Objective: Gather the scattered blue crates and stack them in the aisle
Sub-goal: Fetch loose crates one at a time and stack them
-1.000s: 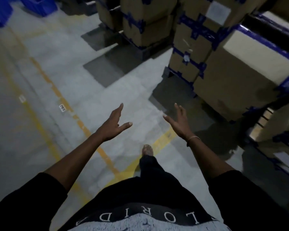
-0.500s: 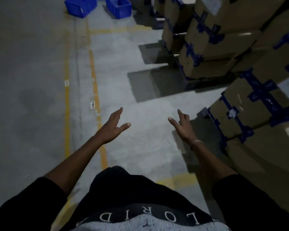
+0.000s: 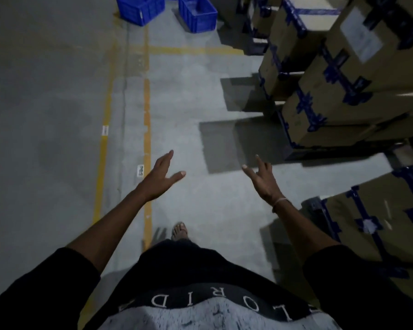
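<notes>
Walking has brought the two blue slatted plastic crates (image 3: 167,10) nearer beyond the yellow floor line (image 3: 147,129), so keep your left hand (image 3: 158,179) and right hand (image 3: 264,181) empty, fingers apart.

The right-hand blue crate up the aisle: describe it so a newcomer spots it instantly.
Follow the two yellow floor lines up the grey aisle to the top of the head view, where two blue crates sit on the floor. The right-hand blue crate is the one nearer the stacked cardboard boxes. Unlike the left blue crate, it sits right of the yellow lines.
</notes>
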`<action>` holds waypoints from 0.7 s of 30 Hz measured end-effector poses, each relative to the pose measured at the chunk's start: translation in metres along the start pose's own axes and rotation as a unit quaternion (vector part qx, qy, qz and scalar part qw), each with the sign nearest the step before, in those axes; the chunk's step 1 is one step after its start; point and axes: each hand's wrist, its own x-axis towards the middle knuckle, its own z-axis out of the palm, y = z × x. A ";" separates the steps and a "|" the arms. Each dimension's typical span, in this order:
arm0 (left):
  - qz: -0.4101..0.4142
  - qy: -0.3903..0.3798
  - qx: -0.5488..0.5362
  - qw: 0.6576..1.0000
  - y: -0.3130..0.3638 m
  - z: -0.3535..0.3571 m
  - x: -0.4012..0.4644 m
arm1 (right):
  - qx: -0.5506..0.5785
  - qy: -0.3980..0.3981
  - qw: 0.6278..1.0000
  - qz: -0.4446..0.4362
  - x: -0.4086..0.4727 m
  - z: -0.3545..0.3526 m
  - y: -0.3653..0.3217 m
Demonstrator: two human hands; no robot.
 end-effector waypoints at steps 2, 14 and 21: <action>0.016 -0.010 0.015 1.000 0.004 -0.027 0.042 | 0.008 0.007 1.000 -0.002 0.039 0.004 -0.025; 0.020 -0.012 0.026 0.999 0.018 -0.163 0.257 | 0.025 -0.003 1.000 -0.018 0.267 0.030 -0.140; 0.008 0.020 0.036 0.999 0.038 -0.237 0.417 | 0.017 -0.010 0.999 -0.043 0.453 0.022 -0.217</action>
